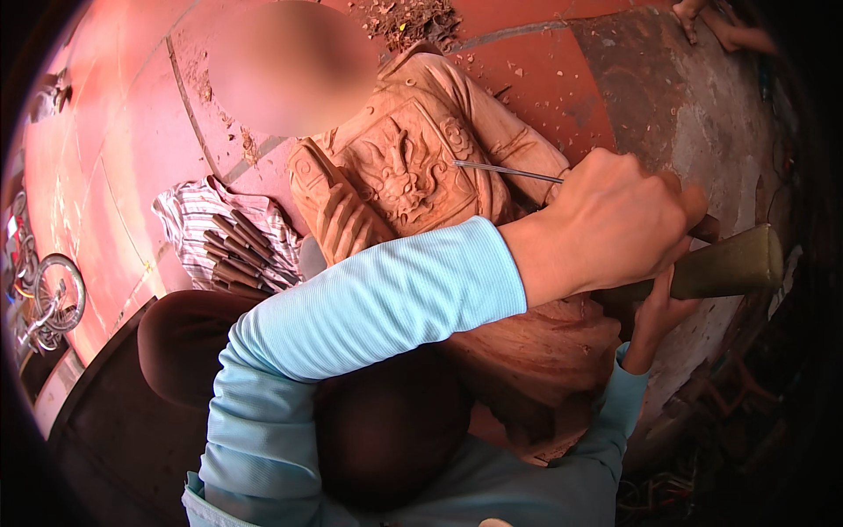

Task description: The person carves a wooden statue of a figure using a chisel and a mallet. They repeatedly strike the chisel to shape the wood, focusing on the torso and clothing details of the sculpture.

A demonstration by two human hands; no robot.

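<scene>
1. While the person's left grip (606,220) is closed around a slim, silver-grey metal chisel (509,169) with a dark brown handle, the blade points to ten o'clock, its tip at the edge of a swirling relief (399,176) on a reddish-brown carved wooden figure (465,198); whether it touches cannot be told.
2. Chest up, the figure lies with its long axis from eleven to five o'clock, its relief nearer the left grip than the right.
3. At four o'clock from the left grip, the right grip (665,303) wraps an olive-brown, thick-ended mallet (729,263), near the chisel's handle.
4. A pale-blue-sleeved left forearm (378,299) crosses the figure, hiding part of its middle.
5. Dark-handled tools (239,250) rest on a striped cloth (184,211) at nine o'clock; brown wood shavings (413,22) litter the red floor (544,79) toward eleven.
</scene>
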